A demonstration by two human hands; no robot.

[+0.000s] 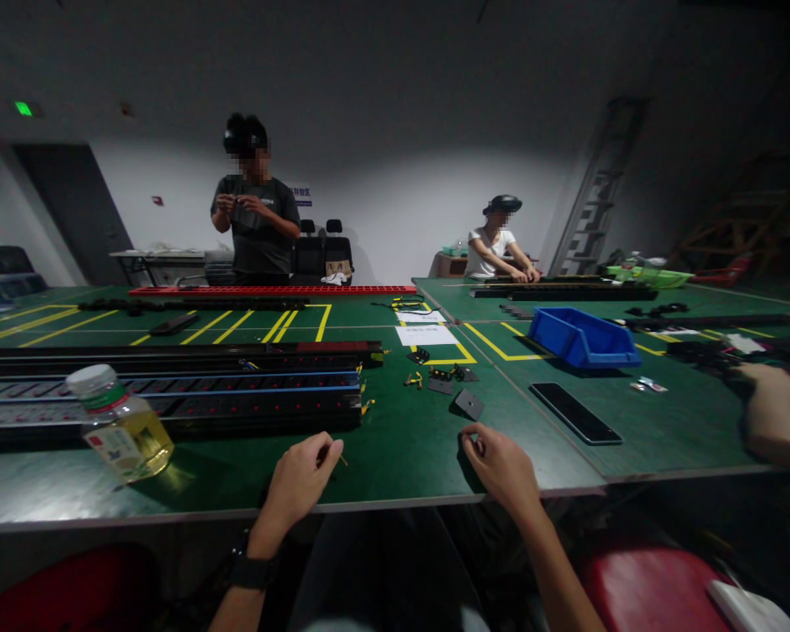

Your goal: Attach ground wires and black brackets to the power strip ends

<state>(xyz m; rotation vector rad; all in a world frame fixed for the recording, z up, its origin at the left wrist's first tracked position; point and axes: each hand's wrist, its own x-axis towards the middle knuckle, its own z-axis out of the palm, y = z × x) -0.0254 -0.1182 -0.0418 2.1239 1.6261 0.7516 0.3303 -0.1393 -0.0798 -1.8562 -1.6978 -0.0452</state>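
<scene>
"Where'd the flat black plate (pixel 467 405) lie?"

"On the green tabletop (pixel 395 465), just ahead of the R hand (pixel 500 465), apart from its fingertips but only just. Def. nearer that one; the L hand (pixel 303 478) was well off to the plate's near left."

"Long axis?"

"Looked almost square, so hard to say. Longer-looking edges ran far L to near R, w/ one corner aimed abt at the R hand."

"Hands?"

"R: thumb & index drawn together, loosely curled; couldn't tell if anything sat btwn them. L: thumb against curled fingers, w/ a thin yellowish sliver (pixel 344 460) by the tips, slanting near-right. Pinched or lying below? Couldn't tell."

"Anything else close?"

"Phone (pixel 574 414), right of the R hand, lengthwise far L to near R."
</scene>
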